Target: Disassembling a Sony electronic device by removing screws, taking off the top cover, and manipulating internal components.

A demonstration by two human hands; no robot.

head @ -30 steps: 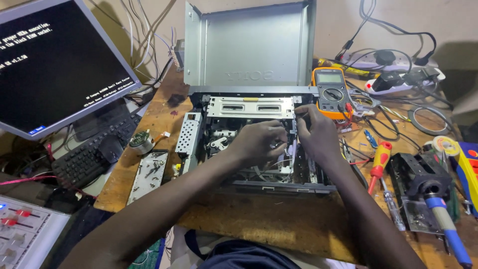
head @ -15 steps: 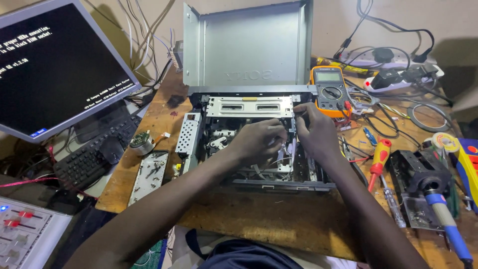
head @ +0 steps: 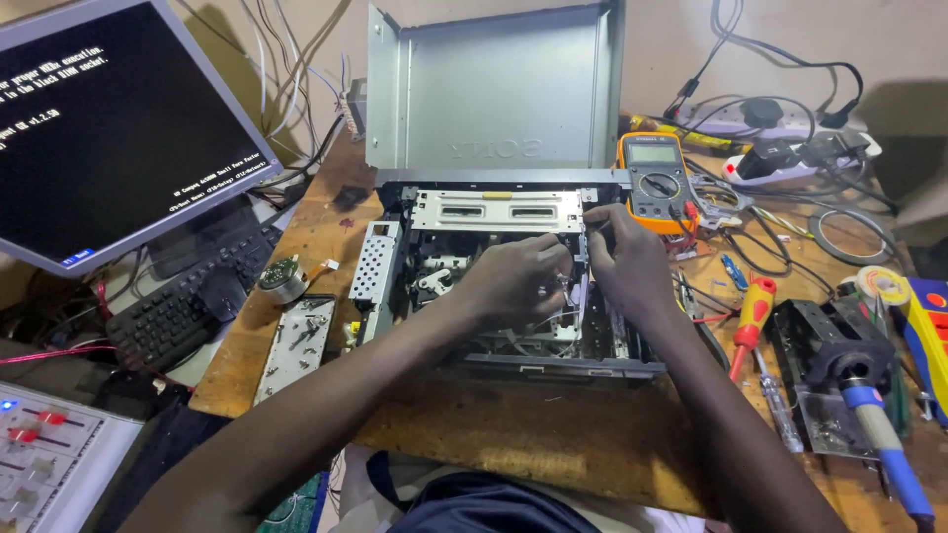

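Both hands are being held inside an opened silver player (head: 494,296) lying at the middle of the wooden counter (head: 533,434). The left hand (head: 513,281) is being kept curled, its fingers bent down into the machine's works; whether anything is being pinched there cannot be told. The right hand (head: 632,262) is being held just beside it at three o'clock, its fingertips drawn together at the upper right corner of the metal frame (head: 494,209), apparently on something small that is too tiny to be made out.

The player's lid (head: 494,89) is being propped upright at twelve o'clock. An orange meter (head: 657,183) is lying at one o'clock of the right hand, close to it. A red-handled screwdriver (head: 755,321) is lying at three o'clock, and a blue-handled tool (head: 879,434) is resting further out at four o'clock on a black metal part (head: 825,341). At nine o'clock of the player, a perforated metal bracket (head: 375,266), a small round motor (head: 281,279) and a loose circuit panel (head: 296,341) are lying. A monitor (head: 109,128) with white text on black is standing at ten o'clock above a black keyboard (head: 178,311).
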